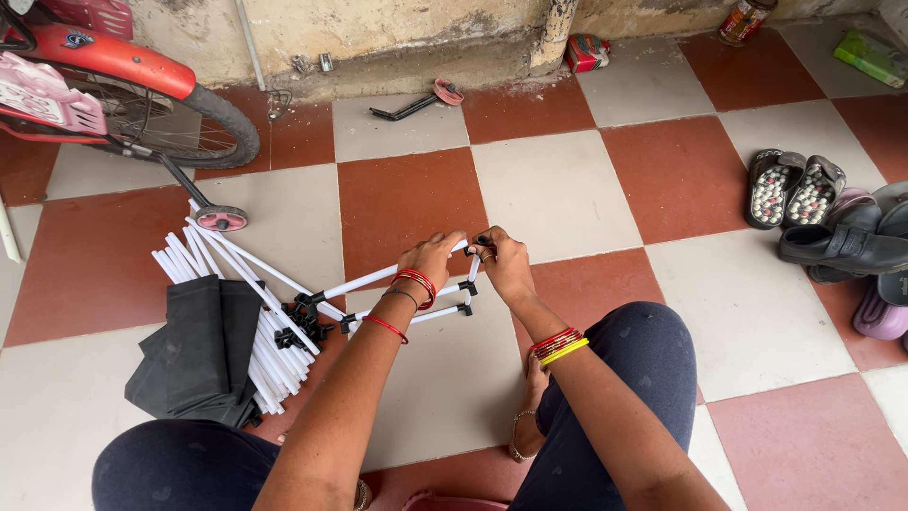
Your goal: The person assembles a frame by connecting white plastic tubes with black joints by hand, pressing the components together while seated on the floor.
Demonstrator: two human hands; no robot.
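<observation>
I sit on a checkered floor with my knees spread. My left hand [430, 262] grips the end of a white plastic tube [364, 280] that belongs to a small frame of white tubes and black connectors [465, 288]. My right hand [499, 260] pinches a black connector at the frame's far corner, right next to the left hand. Both wrists wear red bangles. A pile of loose white tubes [248, 312] and black connectors [305, 320] lies to the left of the frame.
Folded black fabric [199, 355] lies beside the tube pile. A red child's bicycle [123, 90] with a training wheel stands at back left. Sandals and shoes [832, 222] sit at the right. A black tool [416, 102], a small box and a jar lie by the wall.
</observation>
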